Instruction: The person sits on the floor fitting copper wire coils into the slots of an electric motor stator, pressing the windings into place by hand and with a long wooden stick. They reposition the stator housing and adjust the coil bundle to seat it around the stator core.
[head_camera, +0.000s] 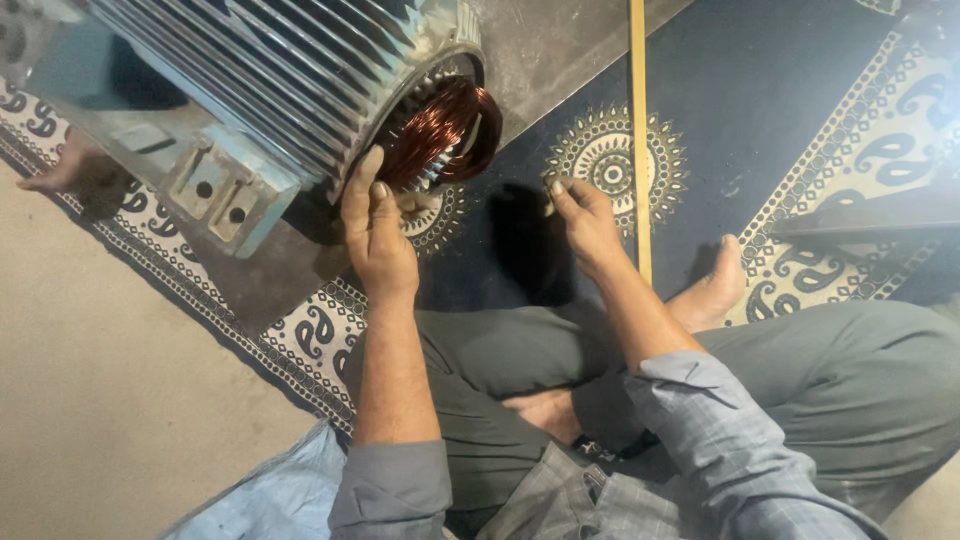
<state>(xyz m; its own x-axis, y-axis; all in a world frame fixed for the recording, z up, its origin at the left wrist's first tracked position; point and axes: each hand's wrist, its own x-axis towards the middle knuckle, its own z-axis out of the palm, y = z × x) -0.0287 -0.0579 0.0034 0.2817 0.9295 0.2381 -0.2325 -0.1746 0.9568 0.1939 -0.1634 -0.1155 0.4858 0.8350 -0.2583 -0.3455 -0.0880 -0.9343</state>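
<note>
A large finned grey motor housing (240, 90) lies on its side on a patterned mat. Copper wire coils (445, 130) bulge out of its open end. My left hand (375, 235) rests with fingers extended against the lower rim of that opening, touching the housing just below the coils. My right hand (585, 215) hovers over the dark mat to the right, fingertips pinched together on something small that I cannot make out. I sit cross-legged, with a bare foot (715, 285) showing.
A thin wooden stick (638, 130) lies upright across the dark blue patterned mat (800, 130). Another person's foot (75, 170) is at the left behind the motor. Bare beige floor (110, 400) lies lower left; a light blue cloth (270, 500) sits near my left elbow.
</note>
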